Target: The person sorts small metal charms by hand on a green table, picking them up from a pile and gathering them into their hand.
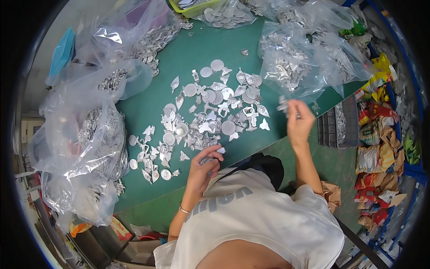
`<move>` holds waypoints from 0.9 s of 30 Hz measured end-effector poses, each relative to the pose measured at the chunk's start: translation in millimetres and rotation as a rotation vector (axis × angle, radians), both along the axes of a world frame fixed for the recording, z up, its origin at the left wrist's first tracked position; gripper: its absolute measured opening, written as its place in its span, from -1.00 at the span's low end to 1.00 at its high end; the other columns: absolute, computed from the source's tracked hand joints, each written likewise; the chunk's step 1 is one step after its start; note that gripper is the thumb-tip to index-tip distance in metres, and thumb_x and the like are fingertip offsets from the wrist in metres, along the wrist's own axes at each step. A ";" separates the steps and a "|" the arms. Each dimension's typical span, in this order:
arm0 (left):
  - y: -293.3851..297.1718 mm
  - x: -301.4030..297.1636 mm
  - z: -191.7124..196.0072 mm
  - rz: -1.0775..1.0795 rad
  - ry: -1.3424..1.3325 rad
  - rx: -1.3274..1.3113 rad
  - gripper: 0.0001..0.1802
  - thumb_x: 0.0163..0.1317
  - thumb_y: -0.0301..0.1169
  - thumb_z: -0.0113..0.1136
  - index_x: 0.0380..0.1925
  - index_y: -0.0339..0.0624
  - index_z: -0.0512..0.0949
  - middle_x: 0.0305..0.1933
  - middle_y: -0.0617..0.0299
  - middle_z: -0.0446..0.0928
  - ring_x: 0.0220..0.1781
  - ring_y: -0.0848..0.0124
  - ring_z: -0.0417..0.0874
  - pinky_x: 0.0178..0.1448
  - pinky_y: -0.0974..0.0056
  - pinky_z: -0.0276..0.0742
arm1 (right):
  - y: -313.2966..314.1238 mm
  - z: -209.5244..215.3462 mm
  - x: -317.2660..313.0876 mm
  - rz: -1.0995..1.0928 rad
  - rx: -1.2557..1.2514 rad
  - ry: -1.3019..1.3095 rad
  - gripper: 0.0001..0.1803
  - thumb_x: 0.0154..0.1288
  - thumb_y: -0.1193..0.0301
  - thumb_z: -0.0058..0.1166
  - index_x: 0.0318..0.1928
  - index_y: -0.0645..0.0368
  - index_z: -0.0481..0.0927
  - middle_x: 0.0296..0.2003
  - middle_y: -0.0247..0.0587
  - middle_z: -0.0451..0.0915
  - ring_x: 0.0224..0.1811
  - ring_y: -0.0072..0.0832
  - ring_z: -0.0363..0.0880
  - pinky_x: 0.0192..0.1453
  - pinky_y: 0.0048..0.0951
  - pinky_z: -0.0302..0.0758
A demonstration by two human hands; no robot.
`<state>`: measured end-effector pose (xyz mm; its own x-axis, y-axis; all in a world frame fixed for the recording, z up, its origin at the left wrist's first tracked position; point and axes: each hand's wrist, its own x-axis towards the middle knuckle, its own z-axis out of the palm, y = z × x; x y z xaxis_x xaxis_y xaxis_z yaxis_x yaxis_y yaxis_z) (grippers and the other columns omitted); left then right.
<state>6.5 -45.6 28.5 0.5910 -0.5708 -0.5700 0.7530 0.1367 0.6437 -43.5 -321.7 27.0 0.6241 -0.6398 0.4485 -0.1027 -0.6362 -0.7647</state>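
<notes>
A loose spread of silver-coloured metal charms (228, 127) lies across the middle of the green table (179, 54): round discs, leaf shapes, crosses and other small figures. At the spread's near edge, my left hand (204, 168) is curled round some grey metal charms, with one small bright piece (221, 150) at its fingertips. Off to the right, near the table's edge, my right hand (300, 121) pinches a few silver charms (283, 104). Motion blurs those pieces, so their exact shapes are unclear.
Clear plastic bags of metal charms stand at the left (98, 143) and back right (286, 58). A bag of discs (226, 15) lies beside a yellow-green tray (192, 8) at the back. Beyond the table's right edge are a grey crate (329, 125) and shelves with coloured packets (371, 134).
</notes>
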 end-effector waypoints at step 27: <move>-3.2 -1.1 2.3 -0.024 -0.006 -0.030 -0.56 0.05 -0.72 -0.07 0.00 -0.34 0.40 -0.32 0.21 0.43 -0.52 0.60 0.29 -0.55 0.53 0.18 | -92.7 -1.8 62.1 -0.236 -0.433 0.413 -0.78 0.14 0.40 0.02 -0.24 0.26 0.54 -0.24 0.00 0.55 -0.17 -0.10 0.54 -0.20 -0.22 0.47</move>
